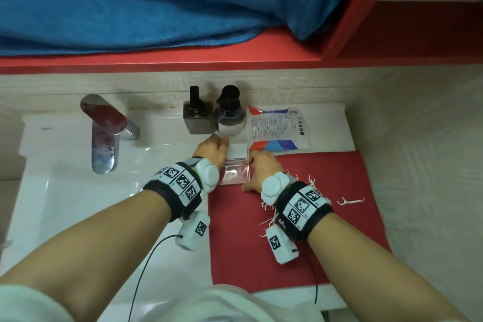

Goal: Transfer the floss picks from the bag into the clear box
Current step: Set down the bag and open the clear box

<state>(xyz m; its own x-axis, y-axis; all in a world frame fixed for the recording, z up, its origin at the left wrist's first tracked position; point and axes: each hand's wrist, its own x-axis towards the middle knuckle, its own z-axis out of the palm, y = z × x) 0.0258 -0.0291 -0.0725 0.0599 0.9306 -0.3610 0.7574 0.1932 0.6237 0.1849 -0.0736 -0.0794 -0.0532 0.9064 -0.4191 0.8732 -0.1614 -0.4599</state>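
Now | both hands [236, 162] grip box [234, 174] sides | picks [350, 201] loose at 4 o'clock, nearer right hand [261, 171]

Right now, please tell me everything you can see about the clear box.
The clear box is small, square and looks like see-through plastic. Its white lid is tipped back at the far side, so it is open. It sits on the red mat at its far left corner. The left hand and right hand touch its sides.
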